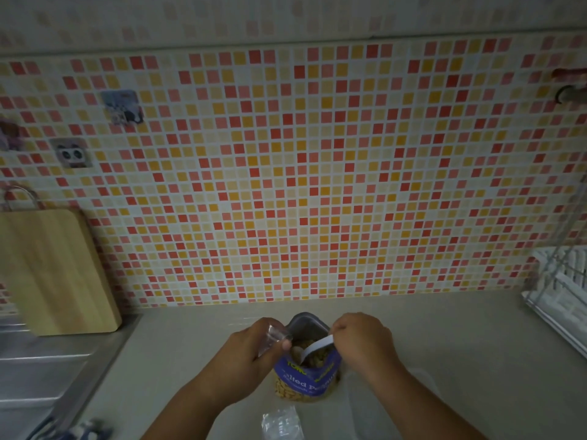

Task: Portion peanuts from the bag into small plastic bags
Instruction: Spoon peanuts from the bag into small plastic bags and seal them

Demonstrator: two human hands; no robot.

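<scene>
A blue bag of salted peanuts (306,374) stands open on the counter near the front edge, with peanuts showing in its mouth. My left hand (251,350) holds a small clear plastic bag (274,336) at the left rim of the peanut bag. My right hand (362,339) grips the handle of a white spoon (314,347), whose bowl is down among the peanuts. Another crumpled clear plastic bag (279,422) lies on the counter in front of the peanut bag.
A wooden cutting board (54,271) leans against the tiled wall at the left, above a steel sink (41,369). A white dish rack (562,293) stands at the right. A clear plastic container (378,404) sits under my right forearm.
</scene>
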